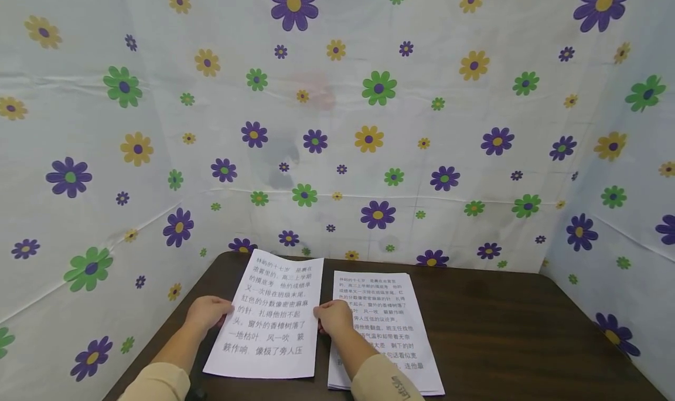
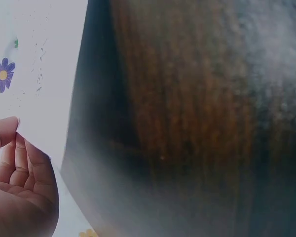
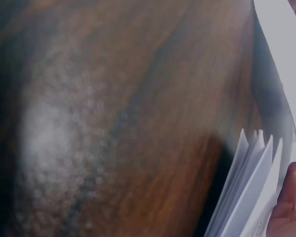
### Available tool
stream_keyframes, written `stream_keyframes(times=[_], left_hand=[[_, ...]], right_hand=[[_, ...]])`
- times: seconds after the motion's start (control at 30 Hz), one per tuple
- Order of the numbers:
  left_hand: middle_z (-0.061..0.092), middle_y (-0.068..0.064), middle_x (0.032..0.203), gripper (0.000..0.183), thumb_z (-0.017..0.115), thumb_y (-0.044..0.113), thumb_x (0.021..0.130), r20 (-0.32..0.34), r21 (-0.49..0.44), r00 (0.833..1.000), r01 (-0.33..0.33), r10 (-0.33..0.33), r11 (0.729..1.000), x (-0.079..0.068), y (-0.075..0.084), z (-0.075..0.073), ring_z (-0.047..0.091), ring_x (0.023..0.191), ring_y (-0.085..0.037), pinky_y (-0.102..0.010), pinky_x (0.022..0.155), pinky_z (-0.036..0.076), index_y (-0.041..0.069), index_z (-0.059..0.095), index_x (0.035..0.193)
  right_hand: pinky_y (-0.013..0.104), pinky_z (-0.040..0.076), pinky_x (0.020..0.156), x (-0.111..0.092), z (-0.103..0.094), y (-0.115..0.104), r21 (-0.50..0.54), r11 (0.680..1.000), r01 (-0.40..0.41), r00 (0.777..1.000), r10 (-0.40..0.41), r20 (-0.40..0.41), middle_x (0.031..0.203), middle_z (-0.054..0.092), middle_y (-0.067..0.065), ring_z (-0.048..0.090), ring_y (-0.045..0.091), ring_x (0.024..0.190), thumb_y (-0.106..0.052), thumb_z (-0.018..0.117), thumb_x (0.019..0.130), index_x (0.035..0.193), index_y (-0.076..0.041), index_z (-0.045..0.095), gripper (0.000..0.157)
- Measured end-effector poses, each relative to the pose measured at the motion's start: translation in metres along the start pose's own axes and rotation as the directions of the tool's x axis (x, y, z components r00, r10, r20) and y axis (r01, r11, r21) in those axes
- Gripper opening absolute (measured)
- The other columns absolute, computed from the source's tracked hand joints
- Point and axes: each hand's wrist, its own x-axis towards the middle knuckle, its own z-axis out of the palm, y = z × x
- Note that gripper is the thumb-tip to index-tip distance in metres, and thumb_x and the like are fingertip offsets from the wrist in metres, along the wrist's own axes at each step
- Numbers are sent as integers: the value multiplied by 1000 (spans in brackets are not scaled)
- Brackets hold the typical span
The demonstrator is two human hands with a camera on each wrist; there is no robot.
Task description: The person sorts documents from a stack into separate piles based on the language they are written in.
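Both hands hold a printed sheet of paper [image 1: 269,316] by its two side edges, over the left part of the table. My left hand [image 1: 210,312] pinches the left edge; in the left wrist view, the thumb and fingers of the left hand [image 2: 27,182] meet at the paper's edge [image 2: 49,98]. On the opposite edge my right hand [image 1: 334,318] pinches the sheet, its forearm lying across a stack of printed sheets [image 1: 416,330] to the right. Seen from the right wrist, the right hand [image 3: 288,202] is beside the fanned edges of that stack [image 3: 251,182].
Under the papers is a dark brown wooden table [image 1: 506,330], its surface extending right of the stack. A white cloth with purple, green and yellow flowers [image 1: 337,108] hangs behind the table and along both sides.
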Motion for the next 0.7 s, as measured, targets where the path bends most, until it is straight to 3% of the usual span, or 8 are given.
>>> stream_keyframes(times=[0.37, 0.7], left_hand=[[62, -13, 81, 31, 58, 20, 75, 9, 42, 1000, 9, -9, 999, -2, -7, 2, 54, 68, -18, -23, 51, 39, -5, 61, 94], [62, -14, 82, 31, 56, 20, 76, 9, 72, 1000, 20, -20, 997, -9, -4, -2, 54, 67, -18, -21, 50, 37, -5, 61, 94]], right_hand=[[19, 45, 40, -5, 3, -3, -76, 997, -7, 1000, 7, -1, 50, 55, 3, 52, 9, 41, -16, 63, 73, 70, -8, 63, 9], [19, 46, 42, -5, 2, -6, -144, 989, -26, 999, 32, 33, 52, 57, 4, 54, 10, 43, -18, 62, 74, 70, -6, 61, 13]])
